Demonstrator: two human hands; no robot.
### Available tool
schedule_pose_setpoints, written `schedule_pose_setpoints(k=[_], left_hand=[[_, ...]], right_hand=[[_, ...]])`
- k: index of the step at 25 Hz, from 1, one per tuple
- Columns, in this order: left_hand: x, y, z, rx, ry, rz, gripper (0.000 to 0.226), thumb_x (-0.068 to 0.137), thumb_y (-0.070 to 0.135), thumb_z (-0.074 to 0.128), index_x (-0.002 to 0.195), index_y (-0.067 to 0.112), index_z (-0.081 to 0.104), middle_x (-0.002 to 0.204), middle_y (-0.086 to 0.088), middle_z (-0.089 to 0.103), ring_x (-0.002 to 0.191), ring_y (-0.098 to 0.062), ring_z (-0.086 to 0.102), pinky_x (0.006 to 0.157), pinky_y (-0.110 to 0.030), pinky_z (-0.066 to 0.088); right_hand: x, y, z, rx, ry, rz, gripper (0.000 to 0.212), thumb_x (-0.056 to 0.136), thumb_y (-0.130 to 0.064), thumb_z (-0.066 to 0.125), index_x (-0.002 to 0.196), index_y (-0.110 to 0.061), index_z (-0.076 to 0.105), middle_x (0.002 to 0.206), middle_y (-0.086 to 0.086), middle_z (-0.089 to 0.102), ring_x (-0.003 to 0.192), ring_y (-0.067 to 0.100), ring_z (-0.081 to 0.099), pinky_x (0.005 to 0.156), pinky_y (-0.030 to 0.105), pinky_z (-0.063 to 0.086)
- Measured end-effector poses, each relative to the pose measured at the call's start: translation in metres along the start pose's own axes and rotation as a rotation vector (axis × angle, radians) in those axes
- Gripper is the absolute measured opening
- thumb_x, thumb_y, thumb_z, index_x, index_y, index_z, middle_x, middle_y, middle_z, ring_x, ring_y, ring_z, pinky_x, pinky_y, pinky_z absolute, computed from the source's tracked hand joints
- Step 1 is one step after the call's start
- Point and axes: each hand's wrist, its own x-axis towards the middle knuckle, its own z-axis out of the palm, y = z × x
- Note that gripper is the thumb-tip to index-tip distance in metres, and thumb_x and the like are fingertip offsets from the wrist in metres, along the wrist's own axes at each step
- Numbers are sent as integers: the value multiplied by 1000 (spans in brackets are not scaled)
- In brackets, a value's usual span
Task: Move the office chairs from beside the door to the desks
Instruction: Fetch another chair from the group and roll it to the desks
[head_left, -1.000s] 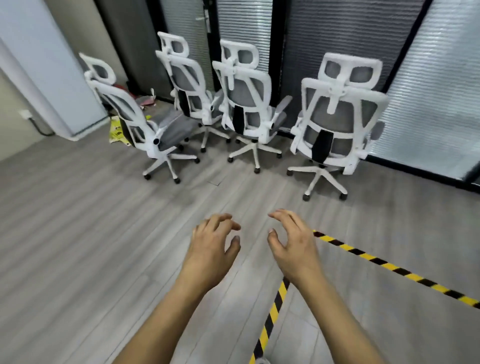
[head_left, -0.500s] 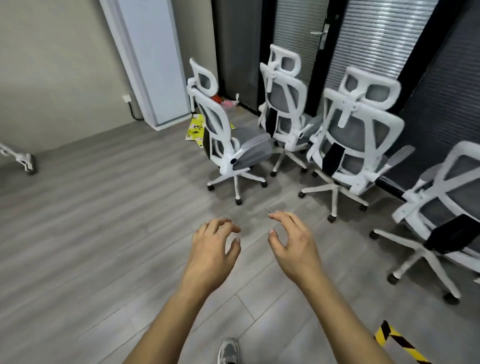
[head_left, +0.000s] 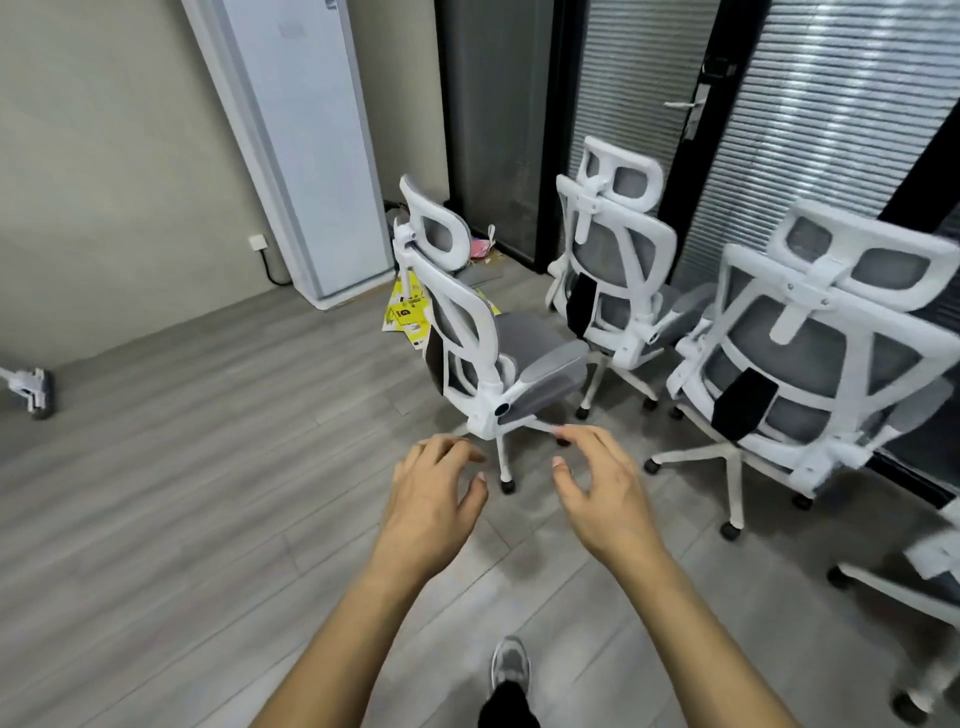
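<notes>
Hovering empty, fingers loosely curled: left hand (head_left: 434, 499), right hand (head_left: 602, 493), short of nearest chair (head_left: 540, 358). Risk: castors snagging neighbouring chair (head_left: 618, 260) base.

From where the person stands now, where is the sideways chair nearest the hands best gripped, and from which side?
Probably the upper backrest frame of the nearest chair, just under the headrest, approached from its back, on the left. The seat points right, so that bare white rim faces open floor. The left hand and right hand hold nothing.
</notes>
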Motion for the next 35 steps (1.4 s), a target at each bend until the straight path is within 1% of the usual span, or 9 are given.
schedule_pose_setpoints(k=[6,9,13,17,22,25,29,31,35], left_hand=[[188,-75,2,63,-55,7,31,89,40,43,112,32,63,122,11,56,116,-16,47,94,-31,34],[265,-114,-7,27,-33,-6,36,86,46,38,109,34,63,118,10,58,112,-17,49,94,-34,37],[376,-171,-2,-61,-18,-39,33,87,39,46,114,29,64,116,5,60,109,-23,53,96,-41,40],[485,-255,17,0,-98,45,39,90,39,49,126,25,55,127,1,57,116,-28,54,97,-44,41],[587,-358,34,-57,-172,102,62,91,46,55,144,18,39,145,-4,45,131,-28,46,102,-48,45],[644,-411,45,-55,-272,150,82,87,54,62,150,11,32,153,-11,39,141,-31,37,111,-51,37],[681,-451,55,28,-419,267,99,78,79,37,151,12,32,160,-12,30,149,-33,22,119,-51,24],[683,-456,56,43,-418,330,97,78,80,39,147,12,38,159,-14,32,148,-34,24,118,-51,26],[657,-442,56,-58,-368,377,75,76,71,61,132,22,53,147,-10,46,133,-33,43,109,-53,38]], right_hand=[[189,36,68,33,104,59,35,85,-33,54,118,-26,66,113,-14,61,107,15,59,96,47,47],[269,34,107,24,74,18,35,84,-32,55,115,-24,67,111,-15,61,106,17,61,94,47,49],[350,51,156,-4,34,74,33,87,-28,59,119,-27,65,118,-11,62,111,16,59,99,46,47],[415,69,210,-73,60,180,30,92,-31,59,121,-32,62,121,-17,57,114,13,56,101,44,46],[479,61,294,-189,34,385,35,95,-39,58,129,-31,58,127,-11,57,120,18,54,105,42,42],[510,52,339,-332,-39,530,46,93,-55,57,132,-30,56,126,-5,60,118,21,54,102,40,41],[515,48,374,-520,15,662,49,90,-67,52,121,-29,58,111,-6,59,108,20,53,95,37,37],[506,46,379,-586,26,664,46,92,-67,48,115,-29,56,107,-7,57,104,19,51,94,36,37],[468,38,372,-647,78,676,40,93,-65,50,106,-27,52,100,-6,55,95,20,51,87,35,41]])
